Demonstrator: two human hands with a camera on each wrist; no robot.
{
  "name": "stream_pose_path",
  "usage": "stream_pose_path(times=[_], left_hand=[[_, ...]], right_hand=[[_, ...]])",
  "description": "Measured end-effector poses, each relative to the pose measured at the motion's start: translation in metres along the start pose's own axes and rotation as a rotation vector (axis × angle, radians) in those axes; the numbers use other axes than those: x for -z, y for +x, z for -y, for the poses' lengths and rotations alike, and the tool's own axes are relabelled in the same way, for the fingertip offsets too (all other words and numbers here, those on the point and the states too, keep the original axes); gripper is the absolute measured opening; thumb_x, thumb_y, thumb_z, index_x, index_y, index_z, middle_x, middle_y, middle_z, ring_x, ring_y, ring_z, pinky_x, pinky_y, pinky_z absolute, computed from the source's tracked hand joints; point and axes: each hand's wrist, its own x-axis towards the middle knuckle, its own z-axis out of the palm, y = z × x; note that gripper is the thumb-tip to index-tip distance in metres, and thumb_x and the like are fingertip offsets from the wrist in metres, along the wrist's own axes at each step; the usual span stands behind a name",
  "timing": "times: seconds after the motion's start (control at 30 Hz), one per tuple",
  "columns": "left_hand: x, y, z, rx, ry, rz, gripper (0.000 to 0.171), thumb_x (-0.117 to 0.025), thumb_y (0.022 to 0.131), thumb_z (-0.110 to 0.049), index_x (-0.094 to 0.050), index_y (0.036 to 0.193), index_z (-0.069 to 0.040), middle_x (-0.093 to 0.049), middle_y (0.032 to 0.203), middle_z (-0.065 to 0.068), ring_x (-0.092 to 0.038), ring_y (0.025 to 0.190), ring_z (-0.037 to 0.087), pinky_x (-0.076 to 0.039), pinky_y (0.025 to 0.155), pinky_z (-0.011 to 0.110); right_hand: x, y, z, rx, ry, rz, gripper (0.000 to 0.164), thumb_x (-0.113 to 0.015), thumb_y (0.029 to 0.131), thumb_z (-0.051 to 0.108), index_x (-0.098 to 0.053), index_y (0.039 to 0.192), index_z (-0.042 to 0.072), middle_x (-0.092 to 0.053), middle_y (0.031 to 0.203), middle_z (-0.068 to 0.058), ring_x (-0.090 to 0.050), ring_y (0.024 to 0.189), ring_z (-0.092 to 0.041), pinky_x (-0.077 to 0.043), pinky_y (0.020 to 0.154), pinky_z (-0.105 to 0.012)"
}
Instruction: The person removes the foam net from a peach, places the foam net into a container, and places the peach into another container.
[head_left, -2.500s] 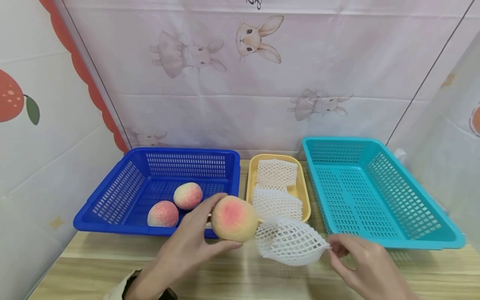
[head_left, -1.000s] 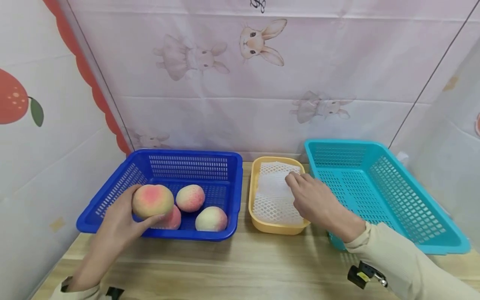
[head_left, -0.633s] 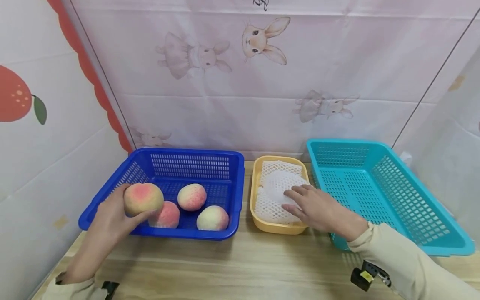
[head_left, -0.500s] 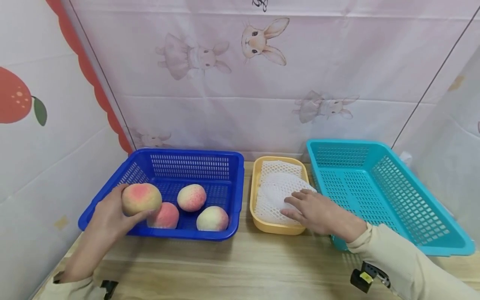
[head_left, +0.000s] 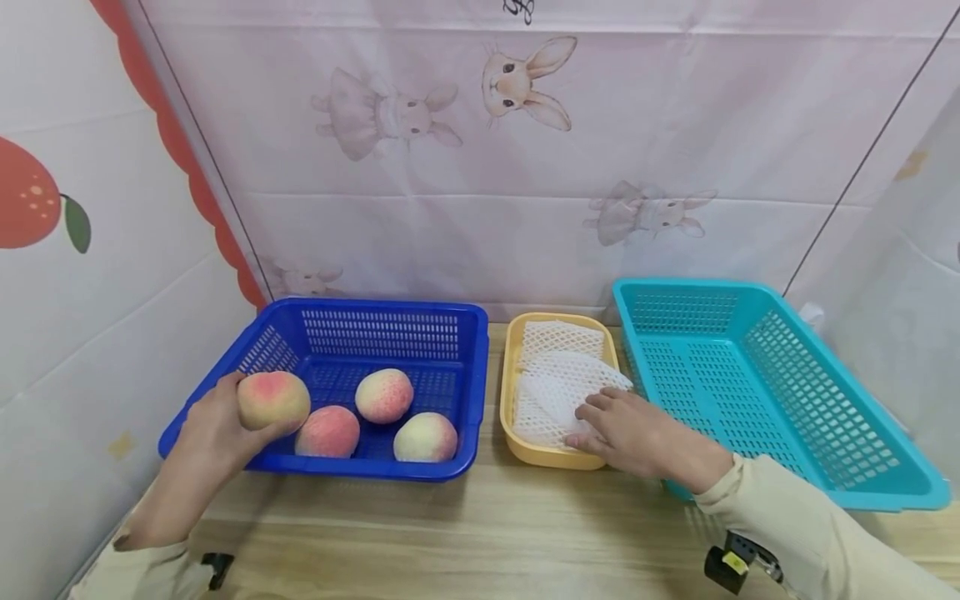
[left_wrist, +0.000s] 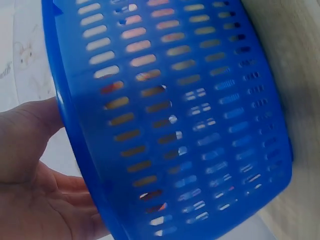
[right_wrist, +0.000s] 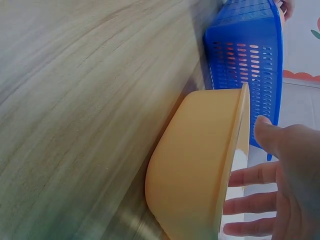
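My left hand (head_left: 213,429) grips a yellow-and-pink peach (head_left: 273,403) at the left side of the blue basket (head_left: 481,392). Three more peaches lie in that basket: a pink one (head_left: 327,432), a speckled one (head_left: 384,396) and a pale one (head_left: 425,437). In the left wrist view the basket wall hides most of the held fruit. My right hand (head_left: 637,433) reaches over the near right rim of a yellow tray (head_left: 551,457), fingers extended and resting at a white foam net sleeve (head_left: 573,377). Another foam net (head_left: 562,336) lies flat behind it.
To the right stands a turquoise basket (head_left: 757,400), its left rim close to the yellow tray and my right forearm. A wooden table (head_left: 480,533) carries all three containers. Behind them hangs a rabbit-print cloth (head_left: 450,242).
My left hand has carried the peach left, to the blue basket, and lowered slightly. My right hand earlier pinched a foam net in front of the tray; it now lies loose in the tray.
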Motion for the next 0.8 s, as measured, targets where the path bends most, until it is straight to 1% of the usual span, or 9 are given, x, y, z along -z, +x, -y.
stream_pose_path(times=[0.1,0.17,0.27,0.37,0.43,0.53,0.67,0.73,0.8], left_hand=[[-0.001,0.002,0.004,0.035,0.005,0.015,0.112,-0.076,0.074,-0.057,-0.025,0.133,0.023,-0.042,0.118,0.045,-0.049,0.1,0.055,-0.046,0.077,0.065],[0.0,0.003,0.006,0.056,0.005,0.025,0.112,-0.075,0.074,-0.058,-0.026,0.131,0.024,-0.044,0.115,0.045,-0.051,0.096,0.054,-0.048,0.074,0.063],[0.001,0.004,0.007,0.077,0.018,0.041,0.111,-0.073,0.074,-0.06,-0.028,0.126,0.026,-0.047,0.108,0.044,-0.054,0.09,0.052,-0.05,0.068,0.059],[0.003,0.004,0.006,0.118,0.044,0.062,0.11,-0.071,0.074,-0.063,-0.029,0.121,0.027,-0.049,0.099,0.042,-0.055,0.082,0.048,-0.051,0.063,0.055],[0.004,0.004,0.004,0.153,0.074,0.092,0.112,-0.067,0.075,-0.065,-0.027,0.122,0.028,-0.048,0.097,0.043,-0.055,0.079,0.047,-0.051,0.063,0.055],[0.003,0.006,0.002,0.194,0.112,0.149,0.115,-0.06,0.078,-0.068,-0.021,0.124,0.03,-0.047,0.094,0.044,-0.054,0.076,0.045,-0.051,0.062,0.053],[0.002,0.008,0.003,0.204,0.138,0.227,0.123,-0.049,0.081,-0.075,-0.012,0.129,0.032,-0.04,0.108,0.053,-0.052,0.09,0.057,-0.049,0.072,0.061],[0.001,0.009,0.003,0.202,0.144,0.258,0.126,-0.045,0.082,-0.078,-0.01,0.13,0.033,-0.034,0.118,0.056,-0.045,0.103,0.063,-0.045,0.08,0.065],[0.0,0.011,0.004,0.195,0.142,0.288,0.125,-0.042,0.082,-0.079,-0.011,0.131,0.033,-0.029,0.123,0.056,-0.038,0.11,0.066,-0.042,0.084,0.067]], right_hand=[[-0.002,-0.001,-0.001,0.008,-0.028,-0.039,0.054,-0.047,0.099,0.046,-0.059,0.124,0.0,-0.058,0.126,-0.021,-0.048,0.123,-0.041,-0.038,0.101,-0.055],[-0.002,-0.002,-0.001,0.014,-0.057,-0.084,0.053,-0.049,0.098,0.045,-0.058,0.124,-0.001,-0.059,0.123,-0.02,-0.051,0.12,-0.039,-0.04,0.099,-0.054],[-0.002,-0.003,-0.001,0.029,-0.101,-0.184,0.05,-0.054,0.097,0.042,-0.059,0.119,-0.002,-0.061,0.115,-0.018,-0.055,0.112,-0.036,-0.045,0.093,-0.05],[0.001,-0.003,-0.002,0.054,-0.118,-0.297,0.042,-0.058,0.096,0.038,-0.06,0.114,0.0,-0.062,0.108,-0.015,-0.056,0.106,-0.034,-0.047,0.088,-0.048],[0.003,-0.004,-0.003,0.075,-0.122,-0.369,0.037,-0.061,0.095,0.035,-0.06,0.11,0.001,-0.061,0.105,-0.014,-0.056,0.103,-0.034,-0.047,0.087,-0.048],[0.007,-0.005,-0.004,0.103,-0.124,-0.446,0.033,-0.064,0.093,0.032,-0.06,0.107,0.002,-0.061,0.102,-0.012,-0.055,0.102,-0.033,-0.046,0.085,-0.047],[0.009,-0.006,-0.005,0.125,-0.129,-0.479,0.033,-0.064,0.093,0.032,-0.06,0.108,0.003,-0.061,0.102,-0.011,-0.055,0.102,-0.032,-0.046,0.085,-0.047],[0.009,-0.007,-0.005,0.124,-0.127,-0.478,0.034,-0.064,0.093,0.033,-0.06,0.109,0.003,-0.061,0.104,-0.011,-0.055,0.104,-0.033,-0.045,0.087,-0.048],[0.008,-0.008,-0.006,0.124,-0.12,-0.481,0.034,-0.064,0.092,0.032,-0.06,0.11,0.003,-0.061,0.106,-0.012,-0.055,0.105,-0.033,-0.045,0.087,-0.049]])
